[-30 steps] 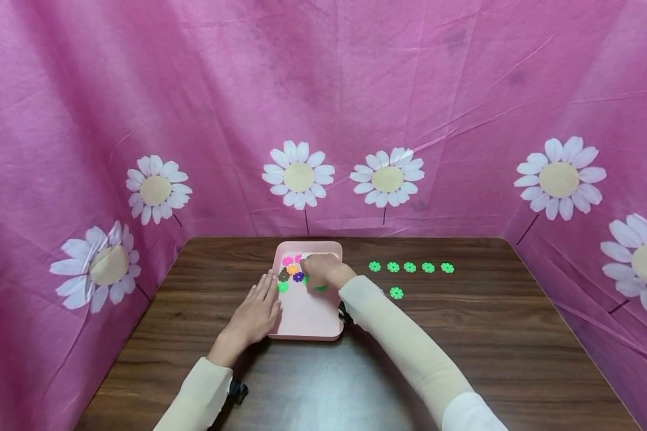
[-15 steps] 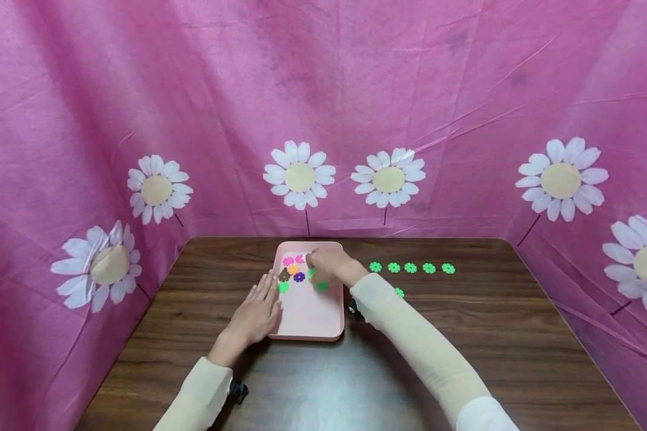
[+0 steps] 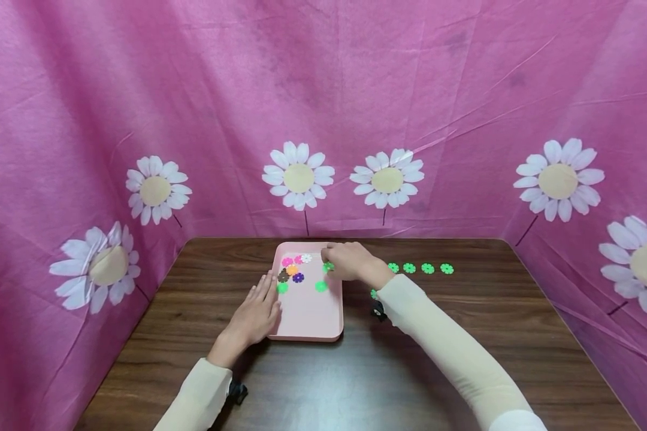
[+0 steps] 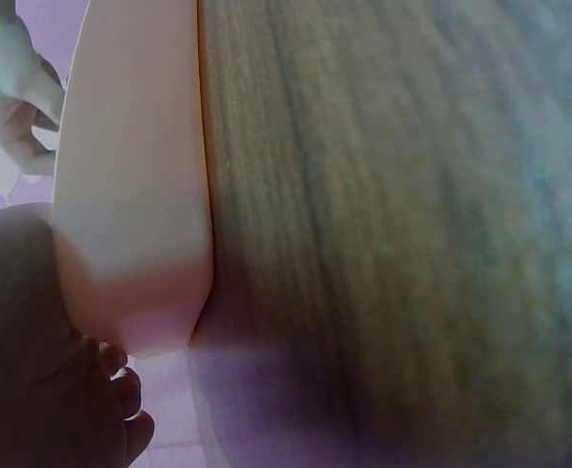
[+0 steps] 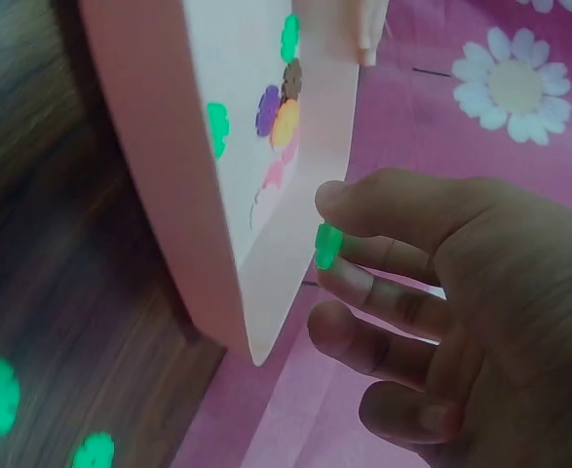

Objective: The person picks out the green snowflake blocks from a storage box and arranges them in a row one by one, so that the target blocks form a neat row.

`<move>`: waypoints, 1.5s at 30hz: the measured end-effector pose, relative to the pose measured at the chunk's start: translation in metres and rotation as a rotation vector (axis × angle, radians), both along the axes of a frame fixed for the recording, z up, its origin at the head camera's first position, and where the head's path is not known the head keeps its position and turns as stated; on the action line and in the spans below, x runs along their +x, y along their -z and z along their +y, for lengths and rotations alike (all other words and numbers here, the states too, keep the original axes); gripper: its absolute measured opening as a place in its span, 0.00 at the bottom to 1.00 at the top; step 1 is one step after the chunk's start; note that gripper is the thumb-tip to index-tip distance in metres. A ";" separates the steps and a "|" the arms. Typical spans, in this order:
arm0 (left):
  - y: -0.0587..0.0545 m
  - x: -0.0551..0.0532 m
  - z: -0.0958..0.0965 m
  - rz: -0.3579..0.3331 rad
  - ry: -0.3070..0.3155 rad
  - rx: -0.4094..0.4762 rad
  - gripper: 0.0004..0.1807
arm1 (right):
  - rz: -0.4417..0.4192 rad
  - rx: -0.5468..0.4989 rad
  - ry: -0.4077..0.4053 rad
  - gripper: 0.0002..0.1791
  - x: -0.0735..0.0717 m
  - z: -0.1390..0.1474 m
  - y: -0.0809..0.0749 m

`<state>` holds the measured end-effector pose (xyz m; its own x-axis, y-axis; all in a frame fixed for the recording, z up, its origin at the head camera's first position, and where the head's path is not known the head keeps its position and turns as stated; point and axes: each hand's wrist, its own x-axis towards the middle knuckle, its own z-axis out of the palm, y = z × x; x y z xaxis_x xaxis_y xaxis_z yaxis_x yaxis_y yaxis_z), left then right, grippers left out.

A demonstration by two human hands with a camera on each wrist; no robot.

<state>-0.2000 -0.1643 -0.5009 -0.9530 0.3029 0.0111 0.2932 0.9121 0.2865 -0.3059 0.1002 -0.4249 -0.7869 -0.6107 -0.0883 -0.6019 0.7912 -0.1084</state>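
A green flower-shaped plastic disc is pinched between the thumb and fingers of my right hand, above the right rim of the pink tray. Flat along the tray's left edge rests my left hand, its fingers straight. Inside the tray lie two green discs, one at the right and one at the left. A purple disc, a brown disc, an orange disc, a white disc and pink discs cluster near its far left.
On the wooden table, right of the tray, several green discs form a row. My right arm partly covers another green disc nearer to me. A pink cloth with printed daisies hangs behind the table.
My right hand has moved right, from within the tray to its right rim, carrying a green disc. The white disc is now uncovered. My left hand has stayed in place.
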 end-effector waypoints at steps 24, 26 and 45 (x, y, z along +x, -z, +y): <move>-0.001 0.001 -0.001 -0.015 0.003 0.011 0.35 | 0.099 -0.036 0.072 0.19 0.012 0.114 0.000; -0.001 0.001 -0.001 -0.010 0.002 0.012 0.35 | 0.093 -0.033 0.086 0.20 0.013 0.122 0.002; 0.000 0.002 0.000 -0.012 -0.009 0.019 0.35 | 0.051 -0.067 0.166 0.14 0.034 0.179 0.030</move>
<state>-0.1979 -0.1640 -0.5005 -0.9556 0.2945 0.0053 0.2818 0.9089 0.3074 -0.2718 0.2788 -0.4548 -0.8798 -0.4752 -0.0089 -0.4697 0.8722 -0.1367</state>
